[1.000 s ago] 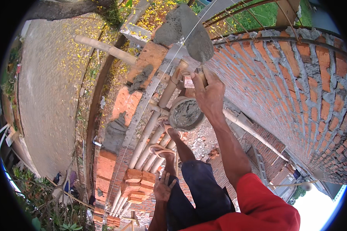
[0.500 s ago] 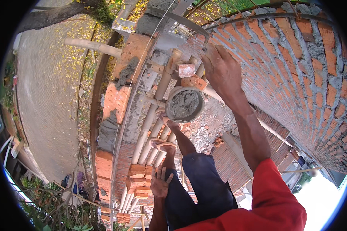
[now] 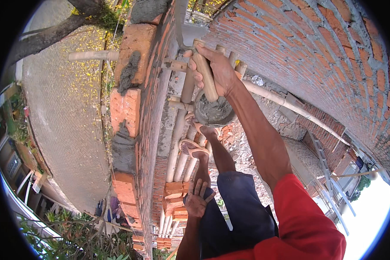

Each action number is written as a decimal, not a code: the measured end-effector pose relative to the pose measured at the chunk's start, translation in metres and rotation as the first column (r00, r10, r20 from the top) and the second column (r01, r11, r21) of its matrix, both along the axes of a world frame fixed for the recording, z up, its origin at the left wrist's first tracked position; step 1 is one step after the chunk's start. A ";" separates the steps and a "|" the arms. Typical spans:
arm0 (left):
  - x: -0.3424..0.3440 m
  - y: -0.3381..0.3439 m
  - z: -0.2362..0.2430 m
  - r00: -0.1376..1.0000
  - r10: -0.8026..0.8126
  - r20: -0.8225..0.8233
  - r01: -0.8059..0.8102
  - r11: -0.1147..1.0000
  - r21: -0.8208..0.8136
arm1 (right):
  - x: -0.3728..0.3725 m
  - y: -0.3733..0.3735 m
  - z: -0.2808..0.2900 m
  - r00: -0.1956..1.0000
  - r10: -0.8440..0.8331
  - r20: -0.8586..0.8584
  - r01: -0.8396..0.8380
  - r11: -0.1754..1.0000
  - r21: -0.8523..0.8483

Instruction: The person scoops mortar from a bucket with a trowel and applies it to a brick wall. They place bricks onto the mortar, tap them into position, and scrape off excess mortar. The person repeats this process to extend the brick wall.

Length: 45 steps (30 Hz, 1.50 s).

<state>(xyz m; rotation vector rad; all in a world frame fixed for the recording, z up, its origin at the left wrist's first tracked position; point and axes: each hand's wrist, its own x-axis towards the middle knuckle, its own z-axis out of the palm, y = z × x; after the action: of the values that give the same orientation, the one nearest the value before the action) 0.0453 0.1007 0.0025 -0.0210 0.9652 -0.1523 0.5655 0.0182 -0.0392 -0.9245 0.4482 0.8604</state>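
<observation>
My right hand [image 3: 219, 69] is wrapped round the thick wooden handle [image 3: 207, 76] of a trowel, whose grey blade [image 3: 179, 26] is seen nearly edge-on beyond the knuckles. Directly below the handle's butt stands a round bucket [image 3: 234, 113] with wet grey mortar [image 3: 212, 112] inside, partly covered by my hand. To the left runs a brick wall top with bricks [image 3: 125, 110] set apart and grey mortar [image 3: 123, 151] between and over them. Low in the view, my left hand [image 3: 198, 203] is empty, palm up and fingers spread, beside my knee.
Bamboo poles [image 3: 174, 147] form the platform under my sandalled feet. Stacked bricks [image 3: 173, 197] lie near my left hand. A tall brick wall [image 3: 307, 60] rises on the right, rubble [image 3: 242, 149] lies below, and a paved road [image 3: 65, 130] stretches beyond the left wall.
My right hand has come left and turned, so the trowel handle now shows above the bucket and the blade is closer to the left wall. The view has shifted; my left hand remains spread.
</observation>
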 end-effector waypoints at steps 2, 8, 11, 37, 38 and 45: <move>-0.002 0.005 -0.001 1.000 0.011 -0.027 -0.012 0.999 -0.036 | -0.008 0.026 -0.015 0.997 -0.076 -0.006 0.076 0.989 0.126; -0.001 0.019 0.000 0.990 -0.142 -0.019 0.143 0.990 0.019 | -0.062 0.039 -0.007 0.991 -0.070 -0.117 0.084 0.989 0.123; 0.000 0.021 0.000 0.981 -0.190 -0.043 0.191 0.981 0.022 | -0.058 0.024 -0.005 0.995 -0.093 -0.022 0.094 0.995 0.028; -0.011 0.011 -0.006 0.993 -0.102 0.061 0.105 0.993 -0.050 | -0.093 0.059 -0.027 1.000 -0.014 0.021 0.016 0.996 -0.086; -0.012 0.012 -0.006 0.988 -0.123 0.095 0.127 0.991 -0.035 | -0.099 0.058 -0.026 0.998 0.001 0.060 0.008 0.988 -0.151; -0.024 0.014 -0.009 0.995 -0.085 0.054 0.089 0.994 -0.070 | -0.045 0.038 -0.012 0.989 -0.128 0.080 0.134 0.988 -0.081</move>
<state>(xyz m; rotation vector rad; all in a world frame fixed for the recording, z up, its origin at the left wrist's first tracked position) 0.0215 0.1151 -0.0061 -0.0415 0.9102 -0.2672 0.5204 0.0561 -0.0508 -0.9915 0.4789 0.6889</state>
